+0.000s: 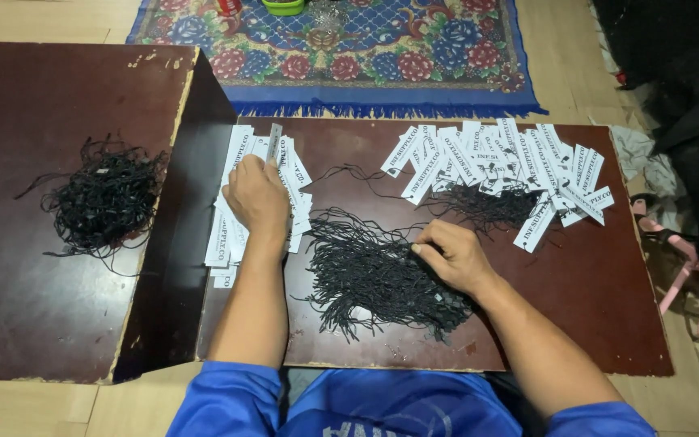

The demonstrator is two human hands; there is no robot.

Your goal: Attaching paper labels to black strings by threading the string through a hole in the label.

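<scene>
Seated low at a dark brown wooden tabletop, a person in a blue shirt works both bare hands among paper and cord. Their left hand lies flat, fingers spread, on a stack of narrow white printed paper tags at the tabletop's left edge; whether its grip has closed on a tag cannot be told from above. Their right hand pinches its fingertips together on strands at the upper right edge of a loose heap of black looped cords lying mid-tabletop, just before the person.

The cords look prone to tangling: a pull on one loop could drag several others with it. The white stack sits fanned and uneven, so a careless press could slide tags off the left edge into the gap beside a second, larger dark brown wooden board.

Beyond the right hand, a spread of white tags already threaded with black cords crowds the far right of the tabletop, leaving little bare room there. Another tangle of black cords rests on the larger board, well apart from both hands. A blue floral rug covers the floor behind, and dark cloth with a pink strap is piled at the right.
</scene>
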